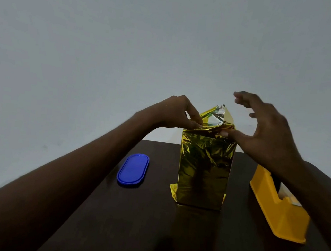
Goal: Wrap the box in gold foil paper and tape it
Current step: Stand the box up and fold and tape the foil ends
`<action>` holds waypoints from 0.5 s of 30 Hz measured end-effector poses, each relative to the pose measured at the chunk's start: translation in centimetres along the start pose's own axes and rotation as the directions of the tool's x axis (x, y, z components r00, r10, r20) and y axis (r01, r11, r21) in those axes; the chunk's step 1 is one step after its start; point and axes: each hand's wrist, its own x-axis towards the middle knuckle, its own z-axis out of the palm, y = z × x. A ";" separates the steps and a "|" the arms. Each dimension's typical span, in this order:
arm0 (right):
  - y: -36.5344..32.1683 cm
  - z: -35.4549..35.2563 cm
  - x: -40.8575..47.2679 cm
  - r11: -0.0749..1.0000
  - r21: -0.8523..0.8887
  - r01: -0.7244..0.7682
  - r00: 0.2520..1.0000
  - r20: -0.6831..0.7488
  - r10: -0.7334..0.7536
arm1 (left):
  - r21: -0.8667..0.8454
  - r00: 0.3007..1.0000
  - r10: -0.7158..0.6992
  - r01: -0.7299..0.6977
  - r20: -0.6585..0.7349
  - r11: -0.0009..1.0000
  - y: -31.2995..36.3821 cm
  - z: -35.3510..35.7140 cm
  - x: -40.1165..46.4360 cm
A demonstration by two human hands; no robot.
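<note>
Your box (pixel 204 170) stands upright near the middle of the dark worktop (pixel 150 226), toward its far edge, already sheathed in gold foil paper (pixel 204 156); top end is unsealed, w/ a foil flap poking up and showing its silver inner side. A bit of foil also sticks out at the bottom-left corner of the box. Your left hand (pixel 177 112) is pinching the foil at the box's top-left edge, thumb & fingertips closed on the fold. Your right hand (pixel 266 134) is spread wide, fingers splayed in the air, only the thumb pressing the foil at the top-right edge. Blue oval lid (pixel 133 170) lies flat left of the box, apart from it, near the worktop's left edge. Yellow tape dispenser (pixel 276 208) sits right of the box, partly behind your right forearm.
</note>
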 end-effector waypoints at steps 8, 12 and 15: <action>-1.9 1.3 -1.6 0.946 -0.219 0.238 0.967 -0.032 -0.251 | -0.011 1.000 0.008 -0.008 0.021 1.000 -0.2 -0.1 0.2; -2.1 1.9 -2.0 0.896 -0.302 0.324 0.933 -0.053 -0.356 | -0.015 0.998 -0.006 0.006 0.057 1.000 -0.3 -0.3 0.5; -2.4 2.2 -2.4 0.882 -0.318 0.348 0.916 -0.086 -0.393 | 0.014 0.995 -0.007 0.005 0.098 1.000 0.0 -0.6 0.8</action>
